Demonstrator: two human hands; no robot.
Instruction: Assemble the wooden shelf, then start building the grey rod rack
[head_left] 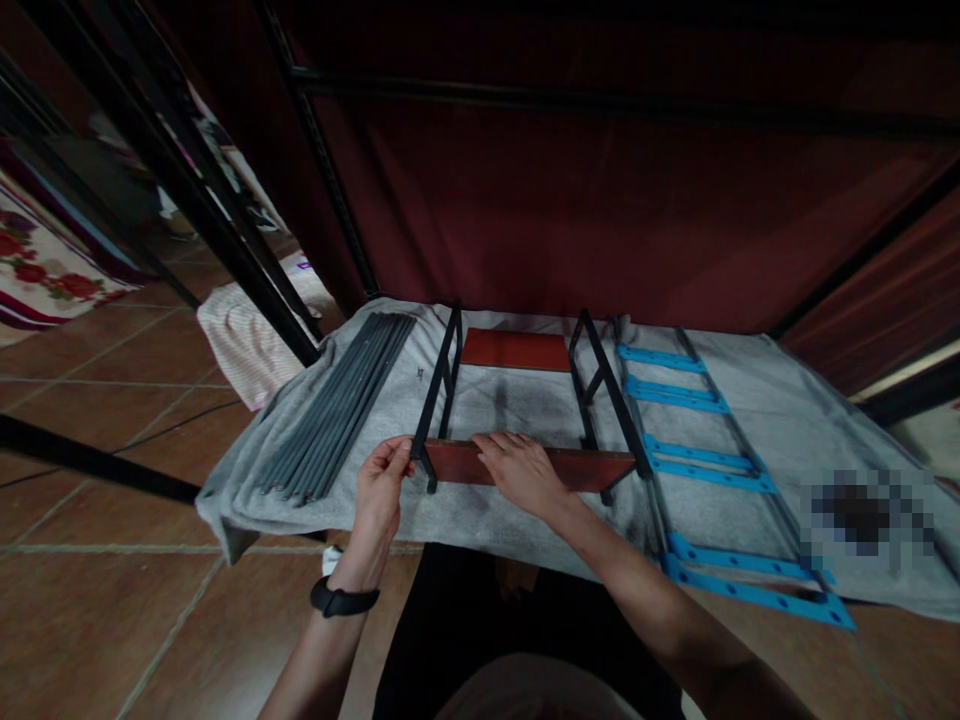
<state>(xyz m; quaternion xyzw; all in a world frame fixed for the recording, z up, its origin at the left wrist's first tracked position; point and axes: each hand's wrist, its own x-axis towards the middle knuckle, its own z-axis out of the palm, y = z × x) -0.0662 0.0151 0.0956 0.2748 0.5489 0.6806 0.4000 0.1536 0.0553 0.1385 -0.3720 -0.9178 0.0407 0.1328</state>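
Observation:
A small stand with two black metal side frames [601, 362] lies on a grey cloth. A reddish-brown board [454, 464] spans its near side, and an orange-red board [516, 350] joins the far side. At the near left corner, my left hand [384, 478] is closed in a pinch against the end of the black frame. Whatever is between those fingertips is too small to make out. My right hand [523, 474] grips the near board around its middle, its fingers over the top edge. A few tiny metal pieces [420, 373] lie left of the stand.
Grey cloth [480, 518] covers the low surface. Several dark grey rods [337, 410] lie side by side on the left. To the right are blue brackets [712, 465] with dark bars. A black post [195, 190] rises at left, and a dark red panel [562, 220] stands behind.

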